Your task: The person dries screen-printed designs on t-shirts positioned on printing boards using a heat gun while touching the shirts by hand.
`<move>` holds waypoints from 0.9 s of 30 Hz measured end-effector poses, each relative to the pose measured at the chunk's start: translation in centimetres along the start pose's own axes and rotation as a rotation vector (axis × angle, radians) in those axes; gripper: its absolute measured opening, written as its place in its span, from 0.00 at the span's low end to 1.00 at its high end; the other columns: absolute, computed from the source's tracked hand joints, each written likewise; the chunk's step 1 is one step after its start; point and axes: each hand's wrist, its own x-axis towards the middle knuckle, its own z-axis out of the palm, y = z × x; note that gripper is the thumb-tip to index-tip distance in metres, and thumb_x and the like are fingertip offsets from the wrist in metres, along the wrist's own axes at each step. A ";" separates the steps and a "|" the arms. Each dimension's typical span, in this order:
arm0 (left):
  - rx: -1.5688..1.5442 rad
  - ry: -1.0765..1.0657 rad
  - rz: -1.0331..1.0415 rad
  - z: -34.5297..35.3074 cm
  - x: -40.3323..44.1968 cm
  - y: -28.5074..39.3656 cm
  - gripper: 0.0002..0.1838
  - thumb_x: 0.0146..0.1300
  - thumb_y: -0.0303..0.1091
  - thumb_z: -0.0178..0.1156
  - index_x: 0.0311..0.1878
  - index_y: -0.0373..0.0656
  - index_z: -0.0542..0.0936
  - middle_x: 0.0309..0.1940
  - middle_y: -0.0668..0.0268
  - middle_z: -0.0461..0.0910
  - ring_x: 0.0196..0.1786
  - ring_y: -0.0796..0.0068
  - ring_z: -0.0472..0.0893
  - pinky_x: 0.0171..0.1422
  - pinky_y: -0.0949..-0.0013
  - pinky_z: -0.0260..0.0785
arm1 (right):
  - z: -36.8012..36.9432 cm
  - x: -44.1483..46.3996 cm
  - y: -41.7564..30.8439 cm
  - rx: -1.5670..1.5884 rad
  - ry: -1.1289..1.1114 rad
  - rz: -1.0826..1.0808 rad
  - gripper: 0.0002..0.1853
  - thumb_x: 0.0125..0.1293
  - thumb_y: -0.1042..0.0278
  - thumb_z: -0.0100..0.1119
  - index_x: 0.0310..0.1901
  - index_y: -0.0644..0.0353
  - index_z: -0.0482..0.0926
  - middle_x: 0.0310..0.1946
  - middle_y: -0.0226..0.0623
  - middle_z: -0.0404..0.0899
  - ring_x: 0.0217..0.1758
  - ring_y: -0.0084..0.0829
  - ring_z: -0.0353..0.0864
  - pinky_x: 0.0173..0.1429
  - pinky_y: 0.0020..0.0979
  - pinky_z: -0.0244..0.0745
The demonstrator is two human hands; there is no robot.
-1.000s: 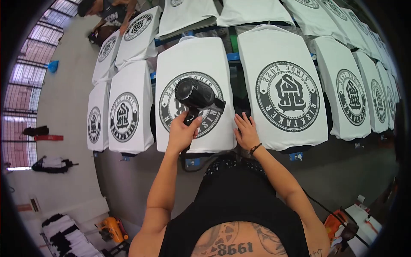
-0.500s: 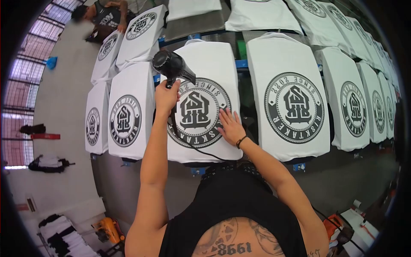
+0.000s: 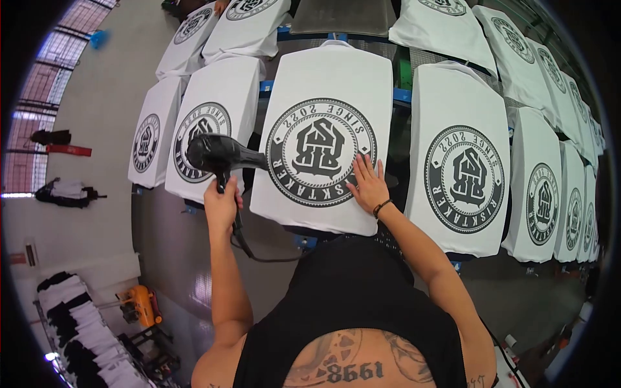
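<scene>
In the head view, my left hand is wrapped round the handle of a black hair dryer. Its nozzle points right, over the left edge of a white T-shirt stretched flat in front of me. A round black print with lettering round its rim covers the shirt's middle. My right hand lies flat on the lower right of that print, fingers extended, holding nothing. From the dryer a black cord hangs down and runs toward my body.
Other printed white shirts stand on boards both sides, such as the right one and the left one. A bare grey board lies beyond. An orange machine and a rack of black and white garments are lower left.
The hair dryer in my left hand has moved left and down, from above the print to the shirt's left edge. My right hand stays on the print. The view has shifted.
</scene>
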 end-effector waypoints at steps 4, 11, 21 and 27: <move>-0.056 -0.042 -0.097 -0.2 -5.8 -0.2 0.13 0.72 0.39 0.65 0.40 0.38 0.77 0.25 0.69 0.77 0.23 0.81 0.76 0.24 0.73 0.69 | -0.5 -0.2 0.7 0.068 -0.001 -0.001 0.33 0.77 0.49 0.50 0.74 0.63 0.66 0.80 0.42 0.58 0.85 0.45 0.50 0.85 0.57 0.37; -0.063 -0.107 -0.129 4.4 -14.3 0.8 0.12 0.71 0.37 0.66 0.39 0.39 0.78 0.25 0.70 0.77 0.23 0.82 0.76 0.25 0.74 0.69 | -4.5 -6.8 3.1 0.457 0.258 -0.005 0.23 0.72 0.65 0.60 0.65 0.63 0.76 0.71 0.43 0.72 0.77 0.49 0.66 0.80 0.50 0.57; 0.016 -0.330 0.025 16.2 -20.5 2.8 0.13 0.71 0.38 0.67 0.40 0.37 0.78 0.25 0.70 0.77 0.23 0.83 0.76 0.25 0.75 0.69 | -14.4 -18.6 10.7 0.650 0.448 0.213 0.07 0.69 0.70 0.63 0.43 0.60 0.87 0.40 0.43 0.88 0.44 0.44 0.87 0.50 0.39 0.80; -0.017 -0.592 0.084 23.4 -22.0 5.4 0.16 0.70 0.39 0.68 0.45 0.35 0.78 0.25 0.69 0.78 0.22 0.82 0.76 0.25 0.75 0.70 | -25.8 -26.1 15.8 0.674 0.838 0.221 0.08 0.72 0.76 0.60 0.48 0.63 0.86 0.45 0.41 0.89 0.48 0.34 0.88 0.52 0.33 0.80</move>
